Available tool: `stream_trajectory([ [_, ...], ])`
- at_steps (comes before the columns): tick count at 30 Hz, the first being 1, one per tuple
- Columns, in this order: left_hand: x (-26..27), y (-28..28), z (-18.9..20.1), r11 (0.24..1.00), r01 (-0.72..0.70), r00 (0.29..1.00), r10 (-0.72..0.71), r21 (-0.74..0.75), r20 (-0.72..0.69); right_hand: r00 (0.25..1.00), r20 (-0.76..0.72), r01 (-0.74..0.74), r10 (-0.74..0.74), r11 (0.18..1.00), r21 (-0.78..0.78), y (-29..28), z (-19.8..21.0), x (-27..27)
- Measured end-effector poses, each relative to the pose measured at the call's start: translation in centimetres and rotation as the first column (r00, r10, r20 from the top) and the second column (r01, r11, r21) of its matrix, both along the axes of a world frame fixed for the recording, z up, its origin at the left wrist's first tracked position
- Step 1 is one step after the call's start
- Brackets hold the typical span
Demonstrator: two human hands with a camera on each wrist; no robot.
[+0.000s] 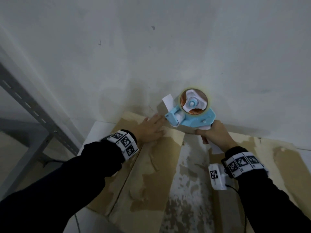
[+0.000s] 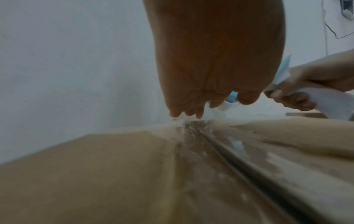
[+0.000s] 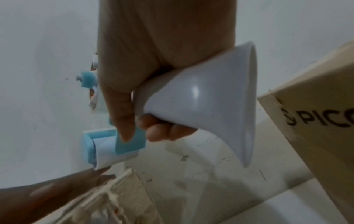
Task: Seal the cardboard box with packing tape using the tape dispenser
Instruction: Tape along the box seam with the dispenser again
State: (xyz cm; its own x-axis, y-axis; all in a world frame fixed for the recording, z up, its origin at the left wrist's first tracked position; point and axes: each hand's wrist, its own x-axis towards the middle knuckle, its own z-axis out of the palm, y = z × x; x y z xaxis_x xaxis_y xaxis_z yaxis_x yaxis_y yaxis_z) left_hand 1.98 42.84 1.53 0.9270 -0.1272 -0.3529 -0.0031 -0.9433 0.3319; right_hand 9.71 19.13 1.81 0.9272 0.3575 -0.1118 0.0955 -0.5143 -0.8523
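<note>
The cardboard box [image 1: 151, 174] lies closed on the desk [image 1: 101, 130], pushed up near the white wall [image 1: 151, 47], its top scuffed with torn patches along the middle seam. The left hand [image 1: 149, 130] lies flat on the far end of the box, fingers stretched out straight, holding nothing. The right hand [image 1: 213, 133] is curled tight round the white handle of the blue tape dispenser [image 1: 190, 111], whose roller end sits at the box's far edge, just beside the left fingertips [image 2: 199, 115]

Right hand [image 3: 153, 84] grips tape dispenser [image 3: 201, 106] handle
</note>
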Motion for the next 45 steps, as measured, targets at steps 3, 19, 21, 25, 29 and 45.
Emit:
stream_trajectory([
  [3, -0.4, -1.8, -1.2, 0.998, -0.031, 1.000, 0.031, 0.060, -0.001, 0.993, -0.117, -0.004, 0.015, 0.995, 0.095, 0.0, 0.1, -0.5],
  [19, 0.1, -2.6, -3.6, 0.984, -0.067, 0.997, 0.060, 0.164, 0.048, 0.996, 0.002, -0.092, 0.094, 0.974, -0.208, -2.8, 0.6, -1.4],
  [21, 0.1, -2.6, -3.8, 0.979, -0.068, 0.997, 0.059, 0.190, 0.051, 0.996, 0.008, -0.081, 0.085, 0.973, -0.215, -4.0, 0.8, -1.5],
  [25, 0.2, -2.6, -3.8, 0.980, -0.054, 0.998, 0.045, 0.191, 0.055, 0.997, -0.009, -0.073, 0.073, 0.982, -0.176, -5.6, 0.9, -1.8],
  [29, 0.2, -2.5, -3.8, 0.981, -0.046, 0.997, 0.034, 0.189, 0.065, 0.997, -0.022, -0.077, 0.075, 0.975, -0.208, -6.6, 0.9, -1.7],
  [45, 0.4, -2.3, -4.1, 0.983, -0.001, 0.998, -0.011, 0.182, 0.066, 0.957, 0.113, -0.169, 0.268, 0.827, -0.536, -8.0, 1.6, -2.6],
])
